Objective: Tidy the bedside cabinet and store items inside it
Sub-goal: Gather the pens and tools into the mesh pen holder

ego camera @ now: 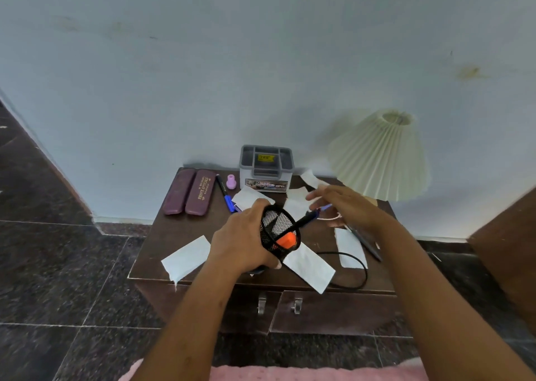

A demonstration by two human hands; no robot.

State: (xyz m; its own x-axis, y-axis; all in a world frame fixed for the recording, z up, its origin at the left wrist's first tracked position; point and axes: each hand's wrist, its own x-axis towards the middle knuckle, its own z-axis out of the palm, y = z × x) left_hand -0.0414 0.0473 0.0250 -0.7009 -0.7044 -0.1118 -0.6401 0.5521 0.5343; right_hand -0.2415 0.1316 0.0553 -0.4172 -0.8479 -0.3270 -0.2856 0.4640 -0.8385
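1. Mesh cup (279, 231): my left hand (243, 243) wraps it, fingers curled, mouth tipped right.
2. Pen (308, 218): long axis runs from that mouth rightward toward my other fingers.
3. My right hand (348, 206) pinches the pen's far end.

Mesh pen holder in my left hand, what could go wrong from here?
1. The mesh pen holder lies tilted in your left hand, mouth sideways. The orange highlighter sits at the rim and the dark pen sticks out, so either may slide out.
2. The black cable loops at the front edge of the cabinet; a sweeping arm could snag it.
3. The paper slip at the front left corner overhangs the edge and could get brushed off.
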